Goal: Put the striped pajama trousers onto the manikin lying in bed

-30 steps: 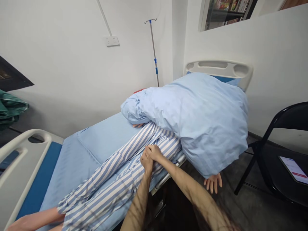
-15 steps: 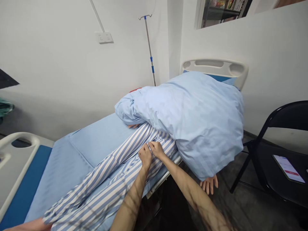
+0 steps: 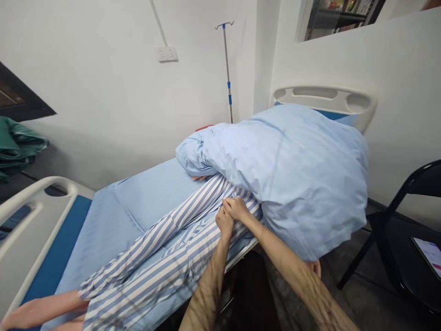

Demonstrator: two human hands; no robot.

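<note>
At eight o'clock stands the bed's footboard (image 3: 34, 196). Striped pyjama trousers (image 3: 165, 243) run from there to mid-frame, where the left hand (image 3: 224, 221) and right hand (image 3: 239, 208) grip the fabric, fingers bunched together. A pale blue duvet (image 3: 292, 184) lies at two o'clock. At three o'clock, a phone (image 3: 427, 255) rests on a black chair (image 3: 382, 225), its writing too small to read.

Left hand (image 3: 224, 223) and right hand (image 3: 237, 208) now touching
</note>
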